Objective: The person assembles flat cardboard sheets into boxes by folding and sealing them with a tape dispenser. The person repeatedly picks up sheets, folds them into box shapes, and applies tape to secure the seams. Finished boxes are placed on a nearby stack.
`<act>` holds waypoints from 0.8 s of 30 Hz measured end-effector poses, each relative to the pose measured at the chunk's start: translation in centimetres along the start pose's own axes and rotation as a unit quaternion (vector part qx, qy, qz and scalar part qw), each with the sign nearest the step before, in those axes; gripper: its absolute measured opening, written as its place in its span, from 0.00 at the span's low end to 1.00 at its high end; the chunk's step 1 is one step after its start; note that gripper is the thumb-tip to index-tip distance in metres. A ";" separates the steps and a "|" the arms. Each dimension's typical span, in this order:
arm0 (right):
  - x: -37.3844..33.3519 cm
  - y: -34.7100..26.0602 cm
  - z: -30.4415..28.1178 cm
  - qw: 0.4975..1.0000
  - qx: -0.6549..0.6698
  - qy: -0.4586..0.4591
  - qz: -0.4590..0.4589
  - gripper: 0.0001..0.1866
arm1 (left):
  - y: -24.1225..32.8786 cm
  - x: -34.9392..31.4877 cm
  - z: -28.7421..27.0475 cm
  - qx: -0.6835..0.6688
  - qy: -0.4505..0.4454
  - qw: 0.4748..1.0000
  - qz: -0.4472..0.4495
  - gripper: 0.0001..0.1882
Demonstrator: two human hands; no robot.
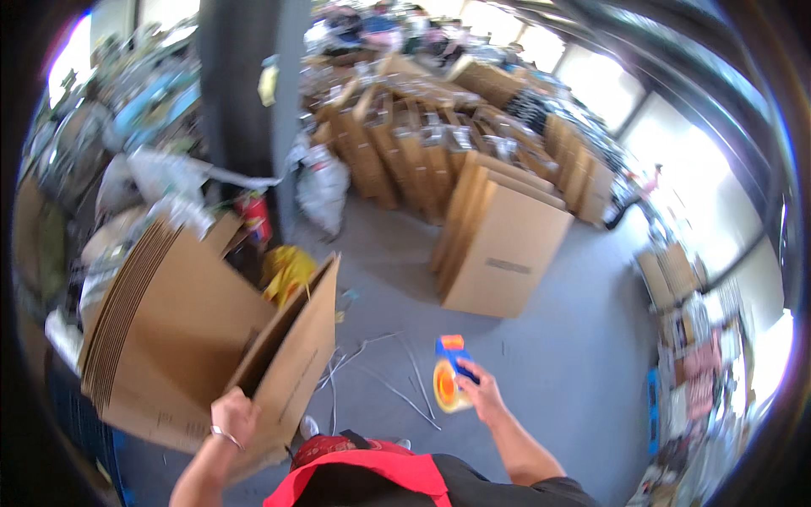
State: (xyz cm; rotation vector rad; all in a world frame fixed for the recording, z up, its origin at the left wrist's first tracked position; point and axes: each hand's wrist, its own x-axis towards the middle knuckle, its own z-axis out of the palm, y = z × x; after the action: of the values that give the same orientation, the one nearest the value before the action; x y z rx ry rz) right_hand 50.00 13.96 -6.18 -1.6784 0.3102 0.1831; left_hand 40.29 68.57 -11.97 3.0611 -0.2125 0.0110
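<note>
My left hand [236, 416], with a bracelet at the wrist, is closed on the near edge of a cardboard box [302, 359]. The box is folded nearly flat and stands tilted, with a dark gap along its top. My right hand [480, 390] grips a tape dispenser [456, 357], blue with an orange tip and a roll of yellowish tape, held above the floor. To the left of the box leans a thick stack of flat cardboard sheets [182, 325], close by my left hand.
Taped cartons [507, 253] stand upright ahead, with rows of folded cardboard [405, 144] behind. Loose white straps [372, 372] lie on the grey floor. A dark pillar [253, 101], a red fire extinguisher [255, 217] and a yellow bag [289, 270] are at left. Another person [638, 196] is far right.
</note>
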 end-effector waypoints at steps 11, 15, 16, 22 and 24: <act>-7.8 -9.4 -24.3 0.778 -0.544 -0.031 -0.313 0.34 | 28.2 0.1 1.5 -0.112 -0.053 0.907 0.403 0.08; -11.8 -0.3 -29.8 0.746 -0.594 -0.275 -0.120 0.40 | 32.1 0.1 1.1 -0.051 -0.055 0.922 0.381 0.14; -13.4 2.4 -30.7 0.750 -0.570 -0.327 -0.075 0.42 | 32.6 1.3 -1.7 0.034 -0.153 0.926 0.344 0.09; -18.1 13.0 -33.8 0.777 -0.445 -0.428 0.121 0.43 | 21.8 1.6 -0.6 -0.024 0.156 0.987 -0.012 0.09; -17.2 14.8 -35.4 0.773 -0.441 -0.442 0.114 0.43 | 22.9 1.8 -0.7 -0.086 0.152 0.975 -0.139 0.11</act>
State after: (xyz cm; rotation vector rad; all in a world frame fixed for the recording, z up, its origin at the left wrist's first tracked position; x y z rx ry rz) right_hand 27.00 -20.98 -10.35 -2.2254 -0.3690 1.4431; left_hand 38.93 45.75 -9.60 2.8364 0.2202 0.4187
